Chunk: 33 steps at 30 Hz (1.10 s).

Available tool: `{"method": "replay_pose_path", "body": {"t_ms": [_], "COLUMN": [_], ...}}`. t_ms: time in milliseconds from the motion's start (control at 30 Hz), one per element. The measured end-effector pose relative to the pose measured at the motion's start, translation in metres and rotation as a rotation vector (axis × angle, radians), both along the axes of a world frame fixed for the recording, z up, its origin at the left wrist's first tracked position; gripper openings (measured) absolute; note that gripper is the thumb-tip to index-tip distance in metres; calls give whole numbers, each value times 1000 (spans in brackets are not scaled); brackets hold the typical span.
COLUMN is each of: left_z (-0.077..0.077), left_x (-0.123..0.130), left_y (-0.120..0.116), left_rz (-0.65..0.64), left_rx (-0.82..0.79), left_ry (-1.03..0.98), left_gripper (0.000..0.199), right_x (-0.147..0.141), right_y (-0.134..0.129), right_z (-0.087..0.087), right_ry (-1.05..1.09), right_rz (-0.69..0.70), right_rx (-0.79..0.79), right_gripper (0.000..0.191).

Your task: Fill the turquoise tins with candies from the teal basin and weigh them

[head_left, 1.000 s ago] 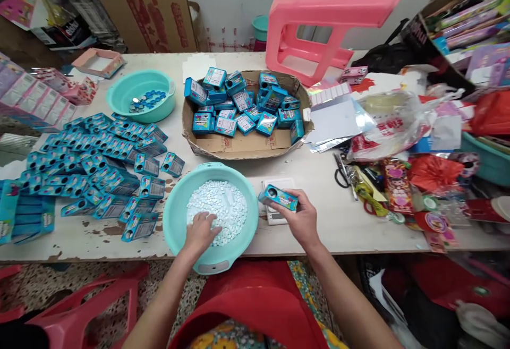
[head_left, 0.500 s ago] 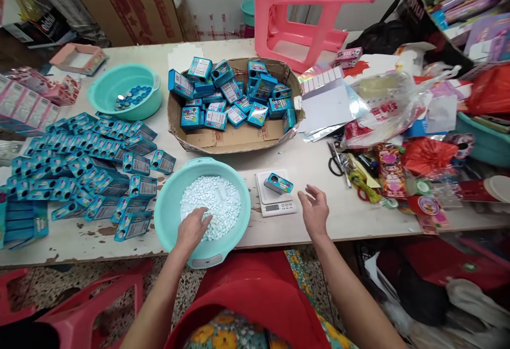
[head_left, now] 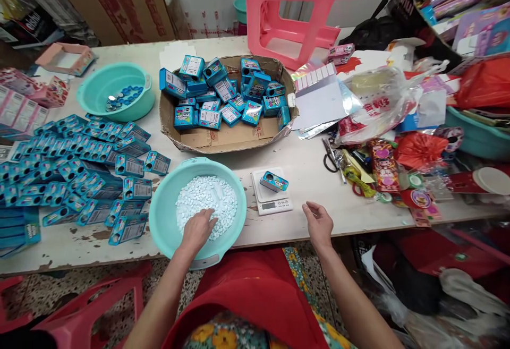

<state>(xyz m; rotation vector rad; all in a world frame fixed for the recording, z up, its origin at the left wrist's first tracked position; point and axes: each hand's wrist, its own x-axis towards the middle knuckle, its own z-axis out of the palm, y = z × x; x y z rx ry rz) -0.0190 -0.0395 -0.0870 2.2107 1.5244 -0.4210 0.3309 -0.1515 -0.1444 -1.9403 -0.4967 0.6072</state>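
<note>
My left hand dips into the white candies in a turquoise basin; its fingertips meet among the pieces, and what they hold is too small to make out. On a white digital scale lies one small blue box with a round dark hole. My right hand rests by the table's front edge, right of the scale, fingers apart and holding nothing. Many similar blue boxes stand packed together on the left. More of them lie jumbled in a cardboard tray.
Behind the blue boxes is another turquoise basin with small blue and silver pieces. A pink stool stands at the back. Scissors, plastic bags and packaging clutter the right side.
My left hand has moved slightly right and deeper into the candies. My right hand has shifted a little down, away from the scale. The whole view has shifted slightly.
</note>
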Motion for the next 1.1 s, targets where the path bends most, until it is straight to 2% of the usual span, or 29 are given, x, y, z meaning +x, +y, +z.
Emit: {"method": "replay_pose_path", "body": {"t_ms": [167, 300, 400, 500, 567, 633, 700, 833, 933, 1000, 1033, 1100], "left_z": [-10, -16, -17, -16, -15, -10, -1, 11, 2, -6, -7, 3], "left_x": [4, 3, -1, -5, -9, -17, -28, -44, -36, -24, -18, -8], "left_y": [-12, -21, -16, -4, 3, 6, 7, 8, 14, 20, 24, 31], "left_rz": [45, 5, -13, 38, 161, 339, 504, 815, 1136, 1296, 1337, 1360], "left_rx": [-38, -239, -384, -535, -714, -892, -976, -924, -845, -781, -746, -667], "left_ry": [80, -35, -164, -344, -480, -619, -781, -1113, -1210, -1233, -1256, -1331], "left_gripper": [39, 32, 21, 10, 8, 14, 21, 35, 50, 48, 44, 34], "right_x": [-7, -14, -25, -38, -45, -49, -52, -68, -92, -111, -120, -137], "right_y": [1, 8, 28, 63, 86, 101, 108, 101, 97, 98, 99, 100], "right_z": [2, 10, 22, 34, 40, 48, 61, 101, 126, 133, 133, 130], "right_ry": [42, 55, 24, -114, -191, -211, -209, -208, -179, -154, -146, -148], "right_rz": [14, 48, 154, 309, 386, 424, 415, 438, 556, 655, 706, 798], "right_rx": [6, 7, 45, 102, 111, 105, 105, 153, 212, 241, 250, 259], "right_gripper": [42, 42, 47, 64, 61, 49, 43, 40, 36, 34, 33, 33]}}
